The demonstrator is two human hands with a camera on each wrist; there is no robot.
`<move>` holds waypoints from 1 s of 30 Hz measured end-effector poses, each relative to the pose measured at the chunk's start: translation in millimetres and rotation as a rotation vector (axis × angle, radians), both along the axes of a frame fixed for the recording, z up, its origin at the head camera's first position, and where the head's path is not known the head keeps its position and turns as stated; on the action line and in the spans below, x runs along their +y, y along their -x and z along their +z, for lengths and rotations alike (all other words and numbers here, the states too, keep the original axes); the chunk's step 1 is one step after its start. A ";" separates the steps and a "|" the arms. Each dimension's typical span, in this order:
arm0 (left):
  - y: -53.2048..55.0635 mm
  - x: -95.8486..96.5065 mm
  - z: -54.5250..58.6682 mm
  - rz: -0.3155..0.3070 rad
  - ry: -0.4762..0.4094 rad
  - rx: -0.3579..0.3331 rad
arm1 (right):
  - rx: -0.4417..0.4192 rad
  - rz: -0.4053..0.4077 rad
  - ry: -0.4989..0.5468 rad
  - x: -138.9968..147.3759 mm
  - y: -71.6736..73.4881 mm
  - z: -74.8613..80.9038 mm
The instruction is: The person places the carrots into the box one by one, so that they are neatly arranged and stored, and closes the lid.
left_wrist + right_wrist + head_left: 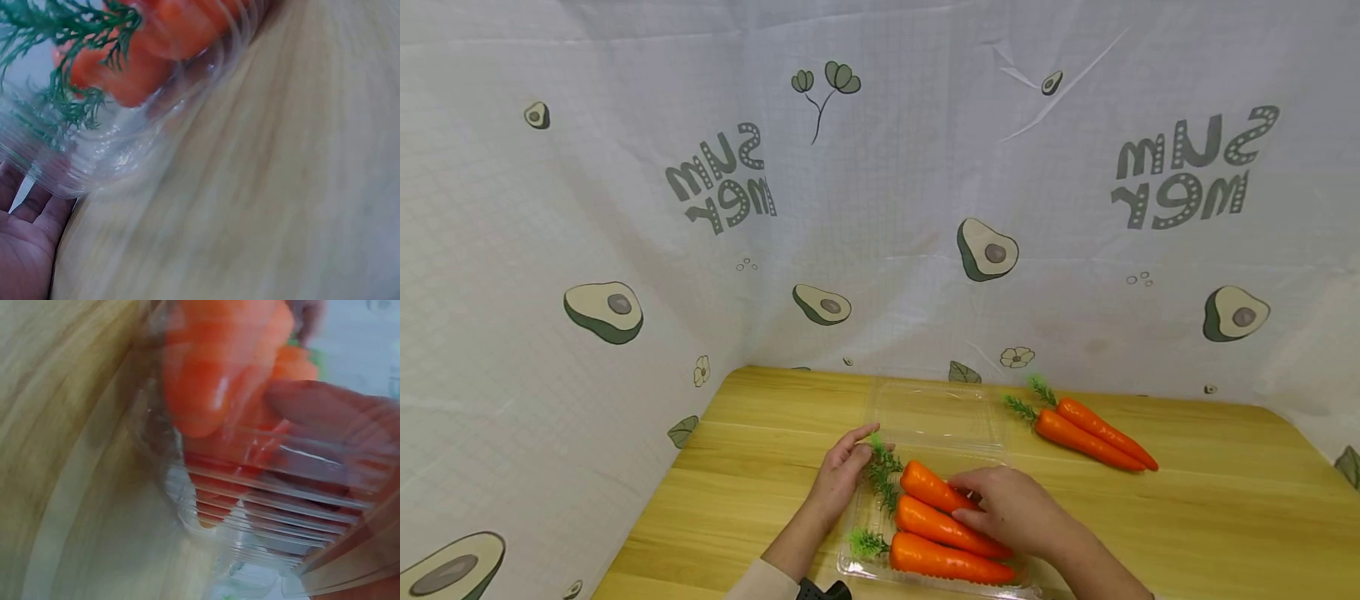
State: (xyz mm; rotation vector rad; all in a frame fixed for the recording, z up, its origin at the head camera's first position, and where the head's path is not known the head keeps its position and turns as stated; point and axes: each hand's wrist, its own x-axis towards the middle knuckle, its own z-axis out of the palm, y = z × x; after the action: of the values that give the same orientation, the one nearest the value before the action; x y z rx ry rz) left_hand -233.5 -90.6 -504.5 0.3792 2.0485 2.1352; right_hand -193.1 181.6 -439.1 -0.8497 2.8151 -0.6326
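Three orange carrots with green tops lie side by side in a clear plastic clamshell container point(850, 562). My right hand point(1018, 512) grips the farthest carrot point(928, 485) near its narrow end, its fingers over the far side and its thumb by the middle carrot point(928, 523). Closest to me is the front carrot point(943, 560). At the container's left side, my left hand point(842, 471) reaches alongside the leafy tops point(883, 479). In the left wrist view, its fingers point(37, 203) extend fairly straight against the ribbed wall. The right fingertips are partly hidden behind the carrot.
Two more carrots point(1090, 440) lie together on the wooden table point(1210, 500), right of the container. The container's clear lid point(936, 412) is folded back toward the wall. A white curtain printed with avocados point(910, 208) hangs behind and to the left.
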 end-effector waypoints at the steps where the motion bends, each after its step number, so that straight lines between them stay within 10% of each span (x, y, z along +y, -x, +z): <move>1: -0.1 0.0 -0.2 -0.001 -0.002 -0.002 | 0.009 0.002 -0.007 -0.1 -0.1 -0.7; 24: -0.6 0.3 -2.8 0.083 0.086 0.006 | 0.208 0.032 -0.075 -1.8 -4.1 -11.4; 30: -1.7 0.8 -6.1 0.081 0.088 0.020 | 0.110 0.005 0.002 1.9 -2.9 -10.1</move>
State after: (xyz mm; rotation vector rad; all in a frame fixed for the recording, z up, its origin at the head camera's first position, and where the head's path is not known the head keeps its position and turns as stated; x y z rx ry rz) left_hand -231.8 -89.8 -510.6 0.3120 2.1964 2.0845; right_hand -190.1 183.6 -449.2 -0.9190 2.9090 -0.6061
